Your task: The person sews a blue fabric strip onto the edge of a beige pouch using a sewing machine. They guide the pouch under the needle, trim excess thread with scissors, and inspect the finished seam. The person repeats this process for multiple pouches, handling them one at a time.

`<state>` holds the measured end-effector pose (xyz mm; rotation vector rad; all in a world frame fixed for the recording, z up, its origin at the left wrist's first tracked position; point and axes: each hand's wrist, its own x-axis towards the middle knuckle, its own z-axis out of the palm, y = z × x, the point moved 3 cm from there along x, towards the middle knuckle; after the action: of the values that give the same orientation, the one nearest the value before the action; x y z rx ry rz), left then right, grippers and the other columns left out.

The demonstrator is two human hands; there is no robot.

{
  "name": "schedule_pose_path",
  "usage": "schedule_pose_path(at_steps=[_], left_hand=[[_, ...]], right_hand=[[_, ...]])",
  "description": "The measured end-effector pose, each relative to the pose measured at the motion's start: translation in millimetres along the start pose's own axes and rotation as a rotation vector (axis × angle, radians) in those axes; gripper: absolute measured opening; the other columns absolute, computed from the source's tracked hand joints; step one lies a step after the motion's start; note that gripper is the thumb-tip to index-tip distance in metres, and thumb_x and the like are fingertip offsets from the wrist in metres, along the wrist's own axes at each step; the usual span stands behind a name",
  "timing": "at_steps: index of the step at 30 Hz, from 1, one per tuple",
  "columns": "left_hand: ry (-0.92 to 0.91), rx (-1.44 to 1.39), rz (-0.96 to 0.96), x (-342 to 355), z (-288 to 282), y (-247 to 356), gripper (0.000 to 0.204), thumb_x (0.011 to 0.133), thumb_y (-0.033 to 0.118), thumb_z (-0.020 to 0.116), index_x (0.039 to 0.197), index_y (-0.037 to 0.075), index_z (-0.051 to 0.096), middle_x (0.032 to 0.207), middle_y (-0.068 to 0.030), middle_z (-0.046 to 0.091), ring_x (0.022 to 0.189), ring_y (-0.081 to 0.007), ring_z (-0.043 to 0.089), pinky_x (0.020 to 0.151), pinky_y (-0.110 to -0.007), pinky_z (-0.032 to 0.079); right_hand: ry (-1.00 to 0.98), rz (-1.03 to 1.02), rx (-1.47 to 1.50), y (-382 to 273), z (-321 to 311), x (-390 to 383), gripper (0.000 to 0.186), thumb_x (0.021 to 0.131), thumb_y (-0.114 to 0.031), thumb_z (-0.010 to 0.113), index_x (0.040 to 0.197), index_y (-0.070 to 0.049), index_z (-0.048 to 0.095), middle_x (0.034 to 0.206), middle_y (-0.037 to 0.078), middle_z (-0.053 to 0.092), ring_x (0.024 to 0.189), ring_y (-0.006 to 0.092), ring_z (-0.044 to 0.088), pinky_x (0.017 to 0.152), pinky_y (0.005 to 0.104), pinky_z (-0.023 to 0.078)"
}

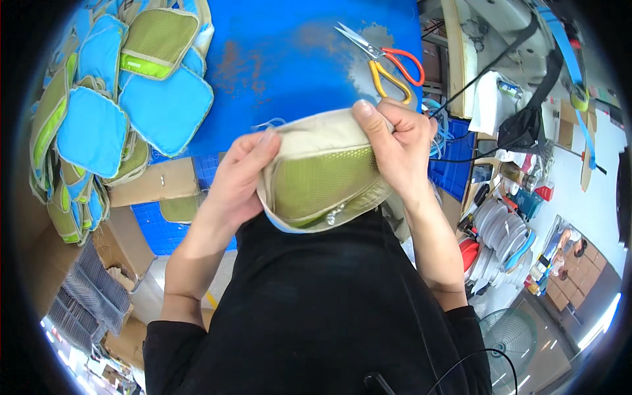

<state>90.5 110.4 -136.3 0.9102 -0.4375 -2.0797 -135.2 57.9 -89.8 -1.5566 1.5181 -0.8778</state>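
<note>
Pouch [322, 174], beige with a green mesh panel and a zipper along its lower edge, sits close against my black shirt [316, 303], held between both hands. My left hand [234, 181] pinches its left edge; my right hand [395, 141] clamps the top right corner, thumb on the front. Beyond lies the blue table [289, 59], with scissors [385, 56] to the right and a pile of blue and green pouches [112, 99] to the left.

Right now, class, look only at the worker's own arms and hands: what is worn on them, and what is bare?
Both forearms are bare. Black sleeves are pushed up near the elbows, part of a black top. The left hand and the right hand wear no gloves, and no rings, watch or bands show. A thin black cable runs down the front of the top by the right sleeve.
</note>
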Motion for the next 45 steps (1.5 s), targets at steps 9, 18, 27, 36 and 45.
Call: schedule_pose_path(at_steps=[9, 18, 27, 36, 45], left_hand=[[-0.259, -0.218, 0.018, -28, -5, -3, 0.059, 0.104, 0.039, 0.059, 0.140, -0.008, 0.053, 0.131, -0.0181, 0.066, 0.117, -0.0249, 0.067, 0.098, -0.036, 0.054], [-0.288, 0.950, 0.072, -21, 61, 46, 0.037, 0.092, 0.025, 0.076, 0.113, -0.005, 0.071, 0.096, -0.0071, 0.074, 0.085, -0.0127, 0.065, 0.077, -0.031, 0.053], [-0.059, 0.577, 0.146, -8, 55, 10, 0.030, 0.093, 0.021, 0.077, 0.111, -0.003, 0.073, 0.097, -0.0048, 0.075, 0.085, -0.0071, 0.065, 0.075, -0.025, 0.053], [-0.099, 0.117, -0.010, -8, 34, -11, 0.034, 0.102, 0.027, 0.066, 0.115, -0.004, 0.072, 0.100, -0.0060, 0.075, 0.086, -0.0077, 0.068, 0.075, -0.025, 0.054], [-0.124, 0.274, -0.021, 3, 47, 8, 0.037, 0.101, 0.031, 0.069, 0.112, -0.004, 0.073, 0.095, -0.0029, 0.073, 0.084, -0.0054, 0.063, 0.073, -0.023, 0.051]], right_hand=[[0.010, -0.100, 0.032, -31, -20, -24, 0.045, 0.096, -0.030, 0.074, 0.067, 0.003, 0.060, 0.058, 0.006, 0.045, 0.055, 0.0123, 0.038, 0.052, 0.0329, 0.032], [-0.041, -0.325, -0.377, -63, -20, -34, 0.042, 0.093, -0.029, 0.072, 0.065, -0.001, 0.059, 0.061, 0.010, 0.052, 0.056, 0.0296, 0.054, 0.053, 0.0404, 0.039], [-0.066, -0.390, -0.399, -43, -4, -28, 0.036, 0.088, -0.035, 0.075, 0.067, -0.008, 0.064, 0.064, 0.007, 0.056, 0.068, 0.0276, 0.057, 0.064, 0.0416, 0.042], [-0.295, -0.046, -0.011, -15, 2, -15, 0.046, 0.092, -0.036, 0.074, 0.066, -0.001, 0.063, 0.059, 0.009, 0.050, 0.053, 0.0232, 0.047, 0.052, 0.0383, 0.034], [-0.224, -0.148, -0.071, -26, -14, -11, 0.042, 0.093, -0.028, 0.075, 0.065, 0.001, 0.061, 0.057, 0.008, 0.045, 0.052, 0.0210, 0.040, 0.051, 0.0376, 0.031]])
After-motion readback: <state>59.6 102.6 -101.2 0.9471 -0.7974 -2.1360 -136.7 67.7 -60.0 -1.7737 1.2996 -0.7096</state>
